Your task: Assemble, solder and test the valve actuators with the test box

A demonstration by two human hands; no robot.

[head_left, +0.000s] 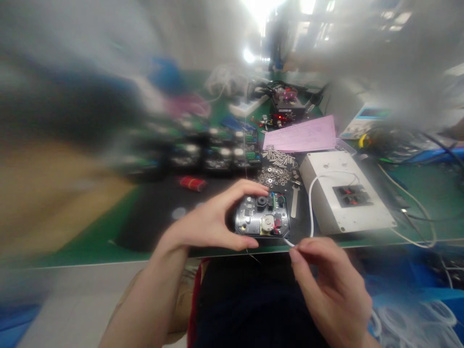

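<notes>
At green bench [97,247], windows [322,19] perhaps beyond, left fingers [250,185] clasping device [258,221], right [314,245] pinching cable [311,208].

Near: one left hand [212,222], one right hand [335,278], one open device [255,218] and one white cable [311,212]. Right: one wrench [295,202], one pale box [344,216] and, farther, one pink paper [302,135]. Left: one red bundle [193,183]. Metal pins [278,156] and rings [277,177]: too many to count.
</notes>
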